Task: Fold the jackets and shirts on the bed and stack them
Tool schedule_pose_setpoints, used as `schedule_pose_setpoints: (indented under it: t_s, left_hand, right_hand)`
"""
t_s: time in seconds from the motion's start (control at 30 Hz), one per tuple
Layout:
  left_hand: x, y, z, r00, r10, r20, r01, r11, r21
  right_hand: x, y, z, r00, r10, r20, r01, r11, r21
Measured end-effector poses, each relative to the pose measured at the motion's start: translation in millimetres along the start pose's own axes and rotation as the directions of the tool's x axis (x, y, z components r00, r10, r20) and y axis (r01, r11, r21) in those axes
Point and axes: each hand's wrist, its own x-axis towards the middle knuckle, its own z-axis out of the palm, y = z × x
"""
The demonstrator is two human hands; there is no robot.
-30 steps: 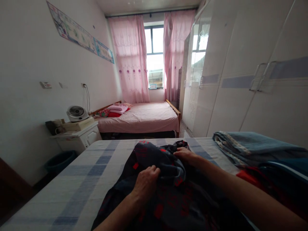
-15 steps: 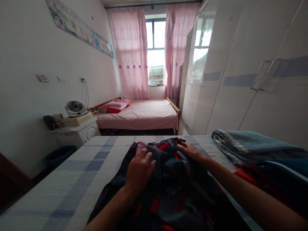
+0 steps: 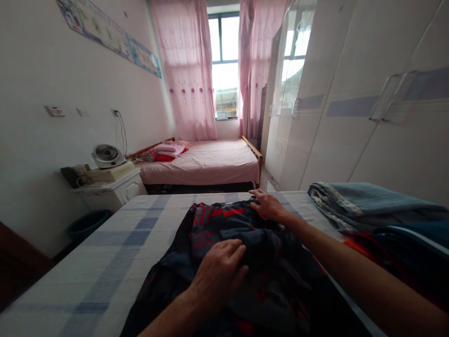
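A dark navy and black garment (image 3: 206, 234) with red patches lies rumpled on the striped bed sheet in front of me; its exact kind is hard to make out. Over its middle, my left hand (image 3: 222, 269) has its fingers curled and pressed on a raised fold of the cloth. My right hand (image 3: 267, 206) rests at the far right edge of the garment, fingers stretched out and somewhat apart. The near part of the cloth falls into dark shadow and is partly covered by my forearms.
Folded blue-grey cloth (image 3: 372, 201) lies at the bed's right, with dark blue and red clothing (image 3: 414, 252) nearer me. White wardrobes (image 3: 351, 84) line the right. A pink bed (image 3: 213, 164) stands beyond, a nightstand (image 3: 129, 192) with a fan (image 3: 108, 155) at left.
My left hand has moved nearer and to the right, its fingers now curled on the cloth. My right hand has shifted slightly away and left. The garment's far left part lies flatter.
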Motion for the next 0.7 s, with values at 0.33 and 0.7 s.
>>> schedule_pose_setpoints:
  t_s: [0.33,0.7]
  left_hand:
    - [-26,24,34,0.982,0.036,0.187,-0.019,0.996,-0.092]
    - [-80,42,1,0.974,-0.097,0.202,0.153,0.947,-0.281]
  right_hand:
    - [24,-34,4,0.980,-0.135,0.148,0.163,0.967,-0.194]
    - [-178,-101,-119,0.661,-0.657,-0.363,0.504,0.747,-0.434]
